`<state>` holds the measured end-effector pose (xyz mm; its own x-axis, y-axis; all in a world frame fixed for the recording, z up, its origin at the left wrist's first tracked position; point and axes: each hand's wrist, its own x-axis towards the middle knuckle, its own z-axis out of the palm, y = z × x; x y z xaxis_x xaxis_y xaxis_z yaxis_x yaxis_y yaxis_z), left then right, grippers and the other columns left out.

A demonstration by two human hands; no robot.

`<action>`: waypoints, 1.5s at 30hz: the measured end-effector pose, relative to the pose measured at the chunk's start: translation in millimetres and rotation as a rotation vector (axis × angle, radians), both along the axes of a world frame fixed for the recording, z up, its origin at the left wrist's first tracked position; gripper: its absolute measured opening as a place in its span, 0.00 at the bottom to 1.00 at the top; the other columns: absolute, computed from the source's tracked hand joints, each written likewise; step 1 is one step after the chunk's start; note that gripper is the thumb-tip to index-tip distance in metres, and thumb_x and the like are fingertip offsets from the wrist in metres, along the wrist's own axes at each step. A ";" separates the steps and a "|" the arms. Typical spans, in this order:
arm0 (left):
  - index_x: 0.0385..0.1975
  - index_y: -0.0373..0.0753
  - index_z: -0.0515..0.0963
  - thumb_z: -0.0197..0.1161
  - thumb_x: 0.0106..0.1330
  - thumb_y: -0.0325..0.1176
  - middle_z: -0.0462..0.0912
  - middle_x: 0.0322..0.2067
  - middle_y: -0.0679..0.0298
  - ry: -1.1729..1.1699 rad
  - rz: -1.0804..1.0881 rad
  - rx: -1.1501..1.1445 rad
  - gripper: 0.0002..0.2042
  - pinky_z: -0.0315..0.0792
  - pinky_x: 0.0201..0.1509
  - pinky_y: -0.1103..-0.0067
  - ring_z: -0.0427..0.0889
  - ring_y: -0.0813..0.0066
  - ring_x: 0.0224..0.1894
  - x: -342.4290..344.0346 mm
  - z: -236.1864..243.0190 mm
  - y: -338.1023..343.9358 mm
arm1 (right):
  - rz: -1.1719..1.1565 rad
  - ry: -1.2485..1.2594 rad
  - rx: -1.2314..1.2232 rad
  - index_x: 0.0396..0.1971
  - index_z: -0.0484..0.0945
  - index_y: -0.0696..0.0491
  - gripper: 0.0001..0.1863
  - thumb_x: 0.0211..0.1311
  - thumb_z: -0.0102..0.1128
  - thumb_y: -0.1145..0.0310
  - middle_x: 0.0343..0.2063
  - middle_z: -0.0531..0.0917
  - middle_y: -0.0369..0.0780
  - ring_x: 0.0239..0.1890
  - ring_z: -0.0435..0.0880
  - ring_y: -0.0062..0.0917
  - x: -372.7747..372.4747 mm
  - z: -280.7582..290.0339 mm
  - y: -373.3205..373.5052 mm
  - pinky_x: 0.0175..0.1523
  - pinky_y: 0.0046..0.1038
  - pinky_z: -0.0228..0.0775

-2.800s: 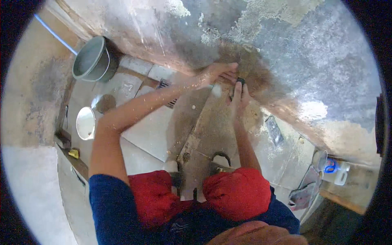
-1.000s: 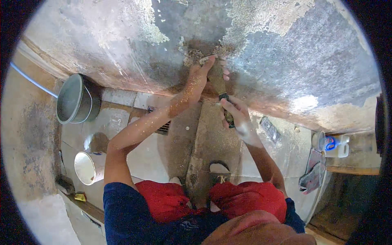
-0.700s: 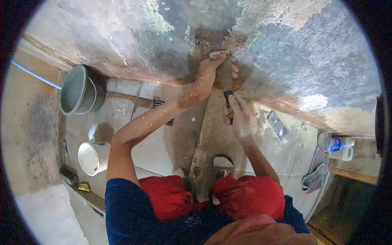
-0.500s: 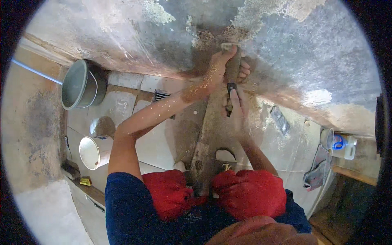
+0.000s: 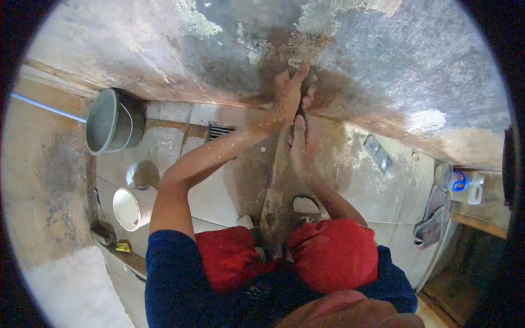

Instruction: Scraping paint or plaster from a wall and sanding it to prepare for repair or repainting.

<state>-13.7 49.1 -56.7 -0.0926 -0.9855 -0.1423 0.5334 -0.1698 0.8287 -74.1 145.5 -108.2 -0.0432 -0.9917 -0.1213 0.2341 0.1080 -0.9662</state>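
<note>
My left hand [image 5: 289, 94] is wrapped around the upper part of a long, flat, grey-brown tool [image 5: 298, 64], with its thumb along the face and fingers curled behind. The tool's far end lies at the stained wall [image 5: 361, 82]. Just below, my right hand [image 5: 299, 141] is closed around the tool's dark handle [image 5: 300, 111], thumb pointing away from me. Most of the handle is hidden by that hand, so the exact kind of tool cannot be made out. Pale specks dot my left forearm.
A long, dirty strip [image 5: 279, 183] runs between my feet toward the wall. A grey bucket [image 5: 102, 121], a white pail [image 5: 130, 209] and a floor grate [image 5: 220, 131] are on the left. A grey slab [image 5: 377, 154], a white jug [image 5: 474, 189] and a dark cloth [image 5: 429, 227] are on the right.
My right hand has moved left and closer under my left hand, covering more of the dark handle. My left hand has shifted slightly left with the tool. The view has tilted slightly.
</note>
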 end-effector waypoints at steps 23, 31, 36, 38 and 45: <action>0.25 0.38 0.72 0.59 0.65 0.44 0.71 0.13 0.66 0.078 -0.100 0.161 0.15 0.55 0.10 0.82 0.64 0.80 0.08 -3.3 -3.2 1.2 | -0.081 -0.002 0.115 0.44 0.68 0.46 0.15 0.71 0.42 0.50 0.16 0.61 0.26 0.14 0.58 0.09 -1.0 12.4 15.9 0.17 0.16 0.51; 0.28 0.39 0.74 0.57 0.65 0.46 0.72 0.14 0.67 -0.046 -0.006 0.087 0.15 0.58 0.11 0.80 0.64 0.78 0.08 -11.6 8.6 0.7 | -0.143 0.118 0.043 0.40 0.70 0.50 0.16 0.71 0.44 0.51 0.16 0.63 0.26 0.15 0.60 0.07 -10.9 35.1 12.5 0.17 0.15 0.53; 0.26 0.38 0.75 0.60 0.63 0.48 0.73 0.13 0.66 0.016 -0.045 -0.100 0.17 0.60 0.12 0.80 0.66 0.76 0.09 -4.7 24.2 -7.8 | -0.073 0.132 -0.114 0.38 0.70 0.52 0.17 0.70 0.44 0.52 0.16 0.64 0.26 0.13 0.61 0.09 -19.2 29.6 -5.4 0.15 0.17 0.53; 0.25 0.38 0.75 0.61 0.62 0.49 0.73 0.13 0.66 0.027 -0.129 0.006 0.18 0.60 0.12 0.80 0.67 0.76 0.09 -5.2 22.7 -9.4 | -0.068 0.135 -0.101 0.37 0.70 0.52 0.17 0.70 0.44 0.52 0.15 0.64 0.27 0.12 0.61 0.10 -21.2 26.9 -4.0 0.14 0.17 0.52; 0.25 0.39 0.72 0.61 0.63 0.47 0.72 0.13 0.65 0.029 -0.111 -0.031 0.16 0.59 0.12 0.80 0.66 0.77 0.09 -9.8 28.4 -4.1 | -0.047 0.134 -0.107 0.30 0.68 0.50 0.16 0.71 0.44 0.53 0.14 0.64 0.28 0.09 0.61 0.12 -27.4 21.2 0.5 0.12 0.18 0.51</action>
<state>-23.5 45.0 -28.3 -0.2046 -0.9729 -0.1075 0.5365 -0.2034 0.8190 -101.5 146.0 -87.0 -0.0986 -0.9951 -0.0052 0.1051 -0.0052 -0.9944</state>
